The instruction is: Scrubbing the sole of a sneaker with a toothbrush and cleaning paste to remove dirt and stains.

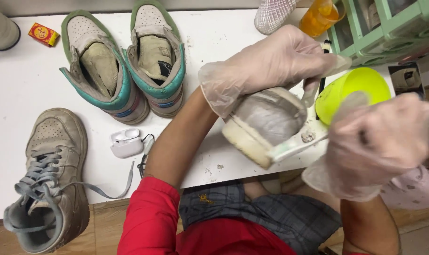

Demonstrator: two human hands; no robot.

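Nearest, right hand point(377, 141), gloved in thin clear plastic and motion-blurred, closed around the handle of a toothbrush point(294, 146) whose bristle end touches the heel of a sneaker point(264, 125). Sneaker held off the worktop point(21, 85), above its front edge, heel toward the camera. Left hand point(266, 63), likewise gloved, wrapped over the upper from above, fingers curled around the far side.

Probably light, with a stiff rubber sole and softer upper; wet paste and smooth gloves likely make it slippery. Best gripped across the upper or by the sole edges, clear of the brushed heel.

Just beyond, a yellow-green bowl point(351, 89). Farther left, white earbud case point(126, 142), a grey laced high-top point(51, 179), then a teal-trimmed pair point(124, 66). At the far edge, an orange bottle point(320, 16).
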